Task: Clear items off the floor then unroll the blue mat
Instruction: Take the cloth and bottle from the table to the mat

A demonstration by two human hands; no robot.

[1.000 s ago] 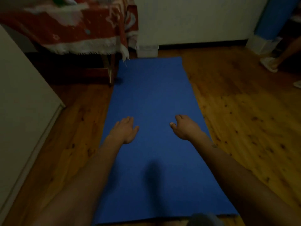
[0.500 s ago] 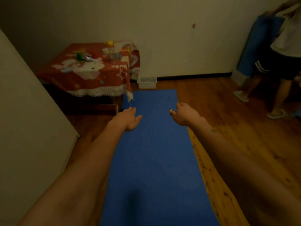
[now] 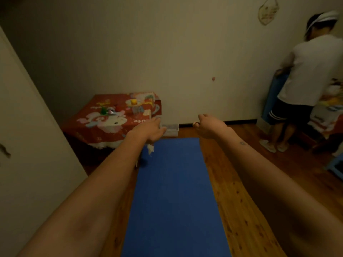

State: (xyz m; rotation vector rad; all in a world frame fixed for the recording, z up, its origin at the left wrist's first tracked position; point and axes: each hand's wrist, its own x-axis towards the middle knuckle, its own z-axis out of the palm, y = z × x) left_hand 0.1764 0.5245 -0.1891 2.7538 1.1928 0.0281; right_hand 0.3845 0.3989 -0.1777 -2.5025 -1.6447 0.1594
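Blue mat [image 3: 174, 191] lies bare; low table [image 3: 111, 123] crowds its far-left corner.

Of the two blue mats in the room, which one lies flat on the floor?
The blue mat between the left hand and right hand lies flat, unrolled. The other blue mat stands upright beside the person.

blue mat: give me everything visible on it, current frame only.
The plain blue mat looks like thin foam, matte and unpatterned. It lies unrolled and flat on the wooden plank floor, running lengthwise from the bottom of the view toward the far wall. Its far end sits just short of a small white tray at the baseboard; its near end is out of frame. Nothing rests on it, and neither hand visibly touches it.
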